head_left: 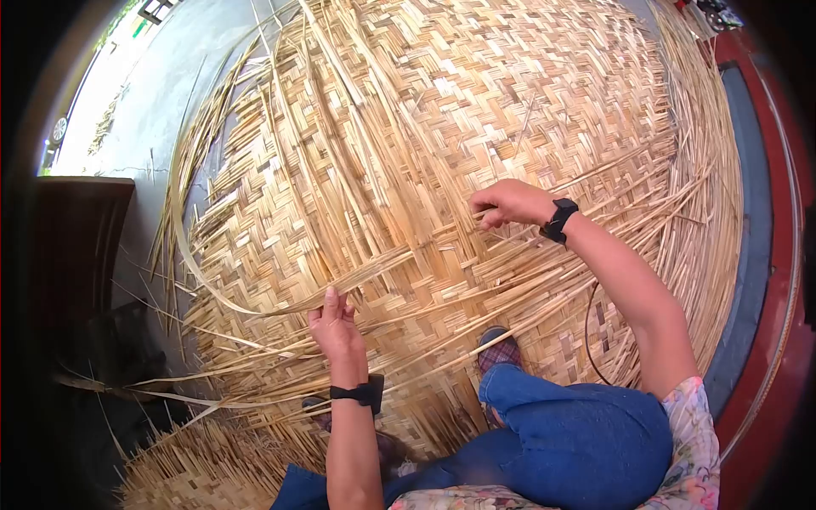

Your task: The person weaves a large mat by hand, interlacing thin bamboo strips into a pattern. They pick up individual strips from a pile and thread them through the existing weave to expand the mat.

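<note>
A long, flat bamboo strip (365, 274) runs through my left hand (337, 330), pinched between thumb and fingers. Left of that hand, the strip bows out and curves up past the mat's left edge. My right hand (510, 204) is closed above the mat, its fingers curled together; what they hold, if anything, is too small to make out. Beneath both hands spreads a large woven bamboo mat (527, 102) in a herringbone pattern. Loose strips (340, 178) lie lengthwise across its left part, and more cross it between my hands and my feet.
My shoes (499, 348) rest on the mat. Unwoven strip ends (693, 170) fan out along the right edge. A dark wooden piece of furniture (81, 229) stands at the left, by the grey floor (195, 51). Red flooring (778, 340) lies at the far right.
</note>
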Action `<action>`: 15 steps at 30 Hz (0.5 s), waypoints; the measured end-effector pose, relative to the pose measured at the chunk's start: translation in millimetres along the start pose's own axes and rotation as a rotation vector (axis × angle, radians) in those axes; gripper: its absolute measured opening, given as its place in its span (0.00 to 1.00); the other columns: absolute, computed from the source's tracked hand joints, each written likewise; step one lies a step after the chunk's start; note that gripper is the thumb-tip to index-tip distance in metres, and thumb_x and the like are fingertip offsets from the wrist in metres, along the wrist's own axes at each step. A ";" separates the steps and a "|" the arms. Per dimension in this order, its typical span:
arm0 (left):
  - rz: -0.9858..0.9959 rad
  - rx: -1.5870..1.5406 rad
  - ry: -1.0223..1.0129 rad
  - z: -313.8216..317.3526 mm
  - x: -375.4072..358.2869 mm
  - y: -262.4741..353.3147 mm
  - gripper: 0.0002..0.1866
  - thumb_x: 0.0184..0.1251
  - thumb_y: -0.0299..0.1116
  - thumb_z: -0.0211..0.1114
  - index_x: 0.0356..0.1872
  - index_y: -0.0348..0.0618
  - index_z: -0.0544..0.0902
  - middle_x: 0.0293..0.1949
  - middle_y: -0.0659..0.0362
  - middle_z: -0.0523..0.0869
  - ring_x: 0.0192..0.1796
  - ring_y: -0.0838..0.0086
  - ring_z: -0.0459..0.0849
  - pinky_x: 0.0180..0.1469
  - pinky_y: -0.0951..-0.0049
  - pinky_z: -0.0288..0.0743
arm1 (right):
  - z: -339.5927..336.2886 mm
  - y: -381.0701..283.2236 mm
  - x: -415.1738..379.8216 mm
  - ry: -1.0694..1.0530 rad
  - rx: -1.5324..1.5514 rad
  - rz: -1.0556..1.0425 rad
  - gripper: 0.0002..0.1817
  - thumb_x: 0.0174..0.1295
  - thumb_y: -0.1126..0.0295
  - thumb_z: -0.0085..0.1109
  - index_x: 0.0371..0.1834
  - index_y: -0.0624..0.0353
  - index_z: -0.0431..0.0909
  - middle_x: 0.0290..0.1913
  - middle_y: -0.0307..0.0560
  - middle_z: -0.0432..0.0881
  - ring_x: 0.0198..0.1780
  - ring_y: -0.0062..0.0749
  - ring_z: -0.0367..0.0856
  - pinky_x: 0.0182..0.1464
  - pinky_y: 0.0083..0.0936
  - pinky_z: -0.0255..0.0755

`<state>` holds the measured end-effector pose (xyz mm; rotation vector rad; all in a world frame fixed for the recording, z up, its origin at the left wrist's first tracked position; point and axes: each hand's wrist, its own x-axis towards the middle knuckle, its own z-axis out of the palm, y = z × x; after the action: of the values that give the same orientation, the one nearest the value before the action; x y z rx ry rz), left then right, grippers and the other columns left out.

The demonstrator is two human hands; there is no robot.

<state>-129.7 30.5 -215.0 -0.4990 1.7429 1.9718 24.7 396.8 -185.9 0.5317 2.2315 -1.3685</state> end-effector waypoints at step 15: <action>-0.073 -0.613 -0.548 -124.3 42.8 49.8 0.12 0.77 0.37 0.64 0.53 0.43 0.84 0.55 0.53 0.85 0.59 0.68 0.81 0.64 0.61 0.74 | 58.8 47.7 -13.2 0.240 -0.198 -0.097 0.13 0.51 0.56 0.68 0.35 0.50 0.85 0.33 0.49 0.87 0.39 0.51 0.85 0.40 0.47 0.74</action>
<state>-196.8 -93.0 -213.9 -0.1714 0.7754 2.2923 72.5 363.2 -235.8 0.5473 2.5829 -1.1631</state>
